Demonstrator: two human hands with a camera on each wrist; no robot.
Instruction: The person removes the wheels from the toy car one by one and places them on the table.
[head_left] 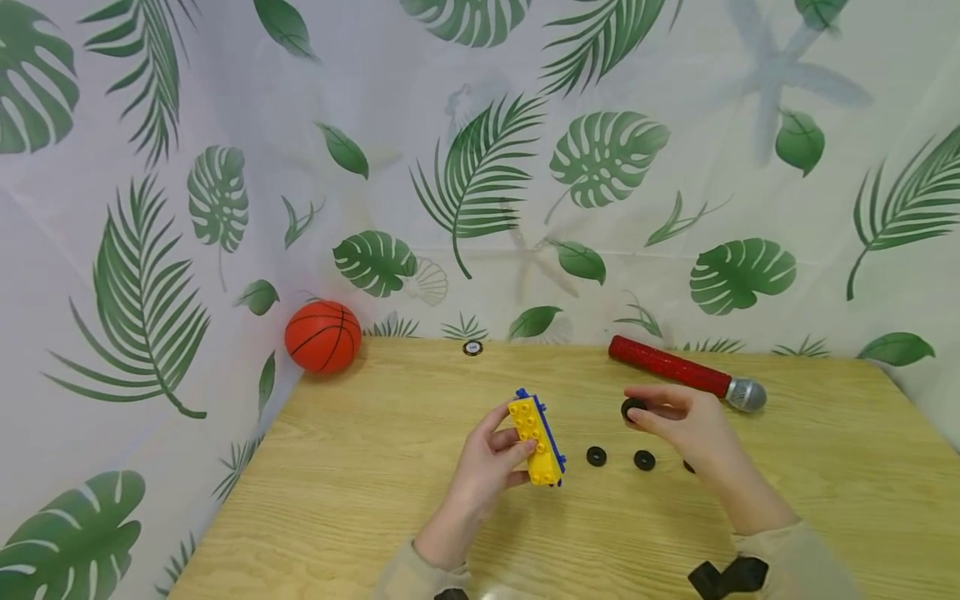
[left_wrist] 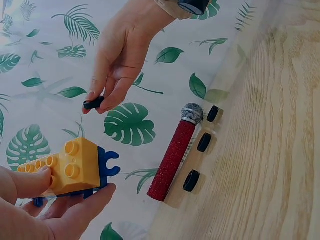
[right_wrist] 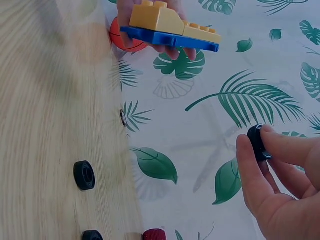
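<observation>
My left hand (head_left: 486, 457) grips a toy car body (head_left: 531, 437), yellow studded bricks on a blue base with small blue axle stubs and a blue hook at one end (left_wrist: 110, 164). The thumb presses on the yellow studs, and the fingers support the blue underside. To the right, my right hand (head_left: 693, 429) pinches a small black toy wheel (right_wrist: 258, 142) between thumb and fingertips, raised above the table. On the tabletop lie three more black wheels in a row: one (head_left: 596, 456) nearest the car, a second (head_left: 644, 460), and a third (head_left: 689, 467) partly hidden by the right hand.
Behind the right hand lies a red glittery microphone (head_left: 667, 367) with a silver head. An orange-red toy basketball (head_left: 323, 337) sits at the table's back left corner. A small round black-and-white disc (head_left: 472, 347) lies at the back edge of the wooden table (head_left: 337, 500), before a leaf-patterned curtain.
</observation>
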